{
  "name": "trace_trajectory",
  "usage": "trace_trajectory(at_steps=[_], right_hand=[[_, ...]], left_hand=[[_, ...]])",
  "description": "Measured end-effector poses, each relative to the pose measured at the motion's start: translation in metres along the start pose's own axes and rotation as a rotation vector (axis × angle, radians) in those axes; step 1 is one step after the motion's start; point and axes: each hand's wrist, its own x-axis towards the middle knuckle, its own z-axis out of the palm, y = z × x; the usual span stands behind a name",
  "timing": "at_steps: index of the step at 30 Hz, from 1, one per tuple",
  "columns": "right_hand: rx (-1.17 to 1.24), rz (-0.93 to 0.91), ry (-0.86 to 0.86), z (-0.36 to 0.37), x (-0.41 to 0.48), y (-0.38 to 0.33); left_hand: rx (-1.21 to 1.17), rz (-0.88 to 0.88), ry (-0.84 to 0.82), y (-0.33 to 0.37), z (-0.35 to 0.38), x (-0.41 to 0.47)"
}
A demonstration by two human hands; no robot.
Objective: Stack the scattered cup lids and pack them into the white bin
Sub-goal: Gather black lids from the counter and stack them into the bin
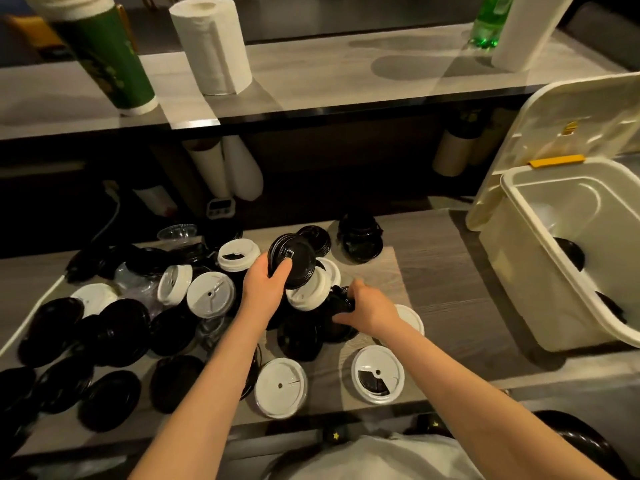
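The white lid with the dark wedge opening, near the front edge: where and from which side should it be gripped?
Probably by its rim, pinched across opposite edges from above. The white lid lies flat with bare counter all round it, so only the rim offers purchase.

I am holding both bare arms stretched forward, close together. My left hand (265, 284) is raised, its thumb and fingers curling round a stack of black lids (292, 261). My right hand (372, 308) is reaching lower, palm down, its fingers gripping a black lid (341, 303).
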Motion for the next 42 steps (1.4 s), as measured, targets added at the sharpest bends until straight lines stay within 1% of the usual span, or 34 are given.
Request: trace_trajectory(at_steps=[6,9,11,15,18,21,24,27,31,37,39,41,42], right_hand=[[0.165,0.121,0.078,-0.021,0.008,0.014],[0.259,0.142,0.194,-0.033,0.011,0.024],[0.350,0.128,0.262,-0.041,0.010,0.028],[0.558,0.111,0.339,-0.061,0.004,0.028],[0.607,0.075,0.408,-0.079,-0.002,0.028],[0.688,0.002,0.446,-0.102,-0.011,0.033],[0.766,-0.059,0.517,-0.133,-0.022,0.046],[0.857,-0.107,0.539,-0.165,-0.035,0.065],[0.857,-0.104,0.599,-0.203,-0.051,0.103],[0.847,-0.041,0.671,-0.257,-0.065,0.179],[0.810,-0.026,0.685,-0.272,-0.065,0.207],[0.723,-0.002,0.656,-0.287,-0.065,0.234],[0.681,0.017,0.610,-0.295,-0.065,0.245]], left_hand=[[-0.012,-0.013,-0.017,0.002,-0.005,0.000],[0.000,0.003,-0.024,0.008,0.000,0.003],[0.002,0.013,-0.045,0.012,0.004,0.003],[-0.017,0.025,-0.100,0.019,0.013,0.006],[-0.006,0.028,-0.124,0.025,0.023,0.011],[-0.024,0.048,-0.110,0.033,0.037,0.016],[-0.004,0.079,-0.134,0.049,0.058,0.017],[-0.017,0.129,-0.158,0.067,0.087,0.015],[-0.035,0.177,-0.192,0.091,0.134,0.006],[-0.012,0.228,-0.176,0.119,0.203,-0.010],[-0.013,0.230,-0.172,0.129,0.222,-0.016],[-0.029,0.214,-0.179,0.138,0.240,-0.021],[-0.034,0.209,-0.181,0.142,0.249,-0.024]])
